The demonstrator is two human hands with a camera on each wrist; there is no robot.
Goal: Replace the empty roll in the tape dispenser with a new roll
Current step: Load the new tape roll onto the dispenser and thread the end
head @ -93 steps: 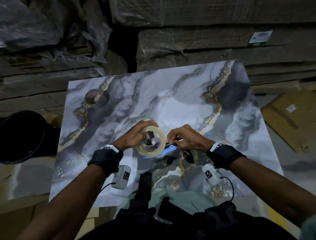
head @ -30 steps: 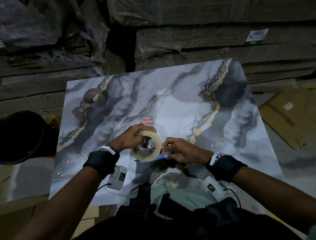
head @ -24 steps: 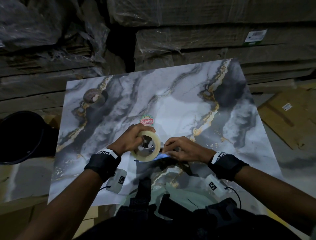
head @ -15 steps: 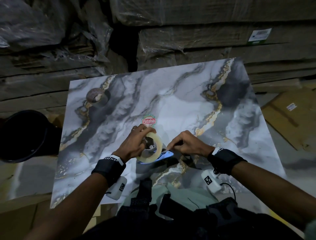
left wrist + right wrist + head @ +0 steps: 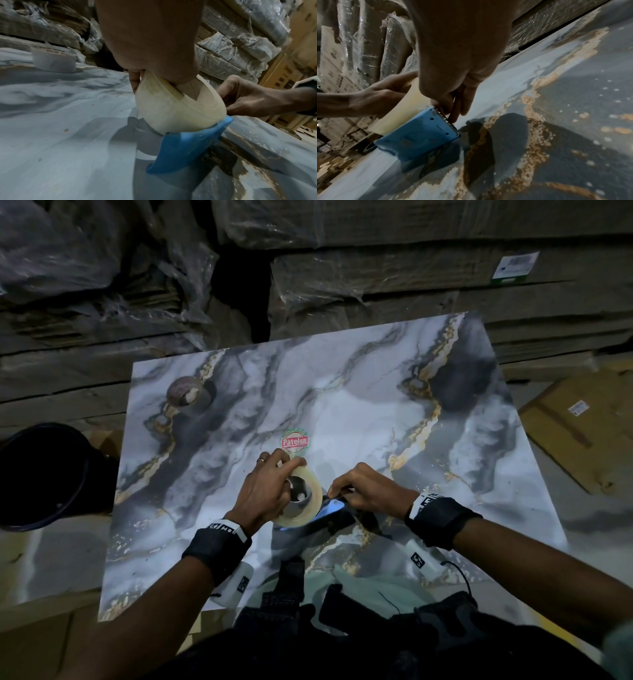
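Note:
A pale new tape roll (image 5: 310,513) stands on edge in the blue tape dispenser (image 5: 330,506) near the front middle of the marble table (image 5: 376,412). My left hand (image 5: 270,487) grips the roll (image 5: 171,112) from above, thumb on its near face and fingers over the far side. My right hand (image 5: 366,491) pinches the dispenser (image 5: 419,136) at its serrated blade (image 5: 447,120), fingertips (image 5: 457,108) pointing down beside the teeth. Whether a tape end lies under them is hidden. An empty roll (image 5: 185,395) sits at the table's far left, also seen in the left wrist view (image 5: 53,62).
A round red sticker (image 5: 294,441) lies on the table just beyond my left hand. A black bucket (image 5: 41,474) stands off the table's left edge. Plastic-wrapped cartons (image 5: 376,285) are stacked behind, and a flat cardboard box (image 5: 582,433) lies to the right.
My right hand has lifted from lying over the dispenser to holding its blade end with the fingertips. My left hand keeps its grip on the roll, which has tilted slightly.

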